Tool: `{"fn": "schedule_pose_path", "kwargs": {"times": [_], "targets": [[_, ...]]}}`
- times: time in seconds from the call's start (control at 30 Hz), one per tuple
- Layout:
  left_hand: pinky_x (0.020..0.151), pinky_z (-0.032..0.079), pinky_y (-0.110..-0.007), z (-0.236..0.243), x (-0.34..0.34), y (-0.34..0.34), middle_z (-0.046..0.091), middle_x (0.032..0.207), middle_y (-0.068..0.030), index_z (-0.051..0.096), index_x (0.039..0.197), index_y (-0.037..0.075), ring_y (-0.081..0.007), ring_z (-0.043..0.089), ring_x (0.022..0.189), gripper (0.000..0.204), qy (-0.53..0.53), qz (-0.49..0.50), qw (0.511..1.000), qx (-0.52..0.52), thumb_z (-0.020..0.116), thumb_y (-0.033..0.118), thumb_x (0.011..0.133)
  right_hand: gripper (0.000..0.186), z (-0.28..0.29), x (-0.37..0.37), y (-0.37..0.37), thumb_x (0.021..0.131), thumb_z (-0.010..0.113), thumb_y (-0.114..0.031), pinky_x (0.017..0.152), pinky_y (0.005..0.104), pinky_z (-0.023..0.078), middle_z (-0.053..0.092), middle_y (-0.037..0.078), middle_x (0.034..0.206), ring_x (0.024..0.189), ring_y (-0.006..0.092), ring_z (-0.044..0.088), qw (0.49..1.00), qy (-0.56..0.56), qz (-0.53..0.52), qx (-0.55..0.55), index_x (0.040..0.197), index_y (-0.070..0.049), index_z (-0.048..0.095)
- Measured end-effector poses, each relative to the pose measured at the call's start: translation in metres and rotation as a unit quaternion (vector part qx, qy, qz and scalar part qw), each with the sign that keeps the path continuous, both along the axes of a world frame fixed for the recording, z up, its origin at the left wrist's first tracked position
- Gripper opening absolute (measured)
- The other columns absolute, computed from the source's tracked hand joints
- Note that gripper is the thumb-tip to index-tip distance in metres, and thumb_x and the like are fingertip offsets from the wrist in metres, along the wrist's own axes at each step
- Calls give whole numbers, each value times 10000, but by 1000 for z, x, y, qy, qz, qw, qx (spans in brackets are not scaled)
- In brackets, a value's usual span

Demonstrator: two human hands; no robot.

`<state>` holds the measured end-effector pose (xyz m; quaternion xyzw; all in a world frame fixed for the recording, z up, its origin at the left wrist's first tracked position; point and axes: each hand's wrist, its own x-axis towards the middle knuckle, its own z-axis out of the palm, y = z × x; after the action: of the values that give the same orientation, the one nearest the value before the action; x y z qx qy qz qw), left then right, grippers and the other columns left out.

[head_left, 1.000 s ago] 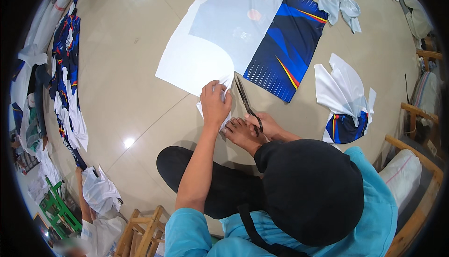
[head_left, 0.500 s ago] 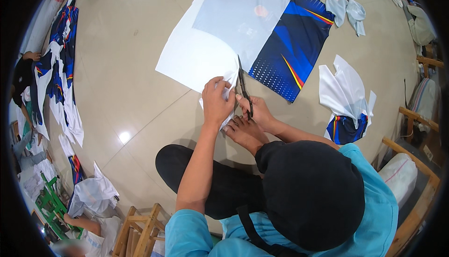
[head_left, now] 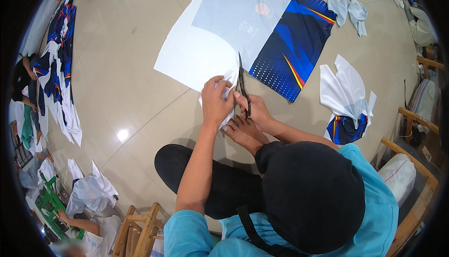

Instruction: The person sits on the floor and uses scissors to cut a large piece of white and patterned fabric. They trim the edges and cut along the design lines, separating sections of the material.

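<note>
A pair of black scissors [head_left: 242,81] sits in my right hand [head_left: 255,109], its fingers closed around the handles. The blades point away from me, along the edge of the white fabric [head_left: 196,53]. Just left of them, my left hand [head_left: 217,102] is closed on a bunched part of that fabric. Joined to or lying with the white part is a printed panel [head_left: 292,41] in navy and blue with red and yellow streaks. A bare foot [head_left: 244,133] rests beside my hands, close to the bunched cloth. Whether the blades are cutting cannot be made out.
Cut scraps [head_left: 343,86] and a grey-white cloth piece [head_left: 347,11] lie on the tiled floor at right. Wooden frames [head_left: 411,163] and a white sack [head_left: 397,175] stand beyond. At left are printed garments [head_left: 58,65], co-workers [head_left: 84,224] and a wooden stool [head_left: 140,229].
The scissor handles have shifted slightly left, while my left hand stays almost still. On the left, a co-worker has moved, and a printed strip has been pulled away toward the left-hand cloth pile.
</note>
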<state>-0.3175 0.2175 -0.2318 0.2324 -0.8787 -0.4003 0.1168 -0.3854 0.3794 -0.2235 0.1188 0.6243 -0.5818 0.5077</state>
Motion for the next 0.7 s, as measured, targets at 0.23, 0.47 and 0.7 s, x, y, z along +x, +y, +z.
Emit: {"fn": "schedule_pose_path", "kwargs": {"times": [0.23, 0.47, 0.7], "targets": [[1085, 489, -503, 2, 1, -2, 717, 1334, -145, 808, 1071, 77, -377, 641, 1273, 185, -8, -17, 1000, 1, 828, 152, 903, 545, -9, 4, -4, 1006, 825, -584, 525, 244, 435, 600, -11, 701, 578, 75, 560, 1000, 22, -15, 5, 871, -86, 646], [1078, 498, -498, 2, 1, -4, 732, 1318, -138, 819, 1068, 76, -374, 646, 1270, 180, -5, -11, 1000, 9, 827, 142, 901, 565, -8, 6, -8, 983, 856, -575, 522, 245, 447, 601, 1, 681, 570, 82, 556, 999, 18, -35, 10, 849, -67, 647], [1076, 501, -496, 4, 12, -1, 740, 1313, -147, 817, 1060, 68, -378, 650, 1269, 171, -3, -10, 1000, 9, 826, 147, 909, 508, -5, 13, -1, 1003, 853, -530, 476, 247, 420, 603, -17, 665, 529, 70, 556, 999, 24, -14, 39, 817, -110, 636]]}}
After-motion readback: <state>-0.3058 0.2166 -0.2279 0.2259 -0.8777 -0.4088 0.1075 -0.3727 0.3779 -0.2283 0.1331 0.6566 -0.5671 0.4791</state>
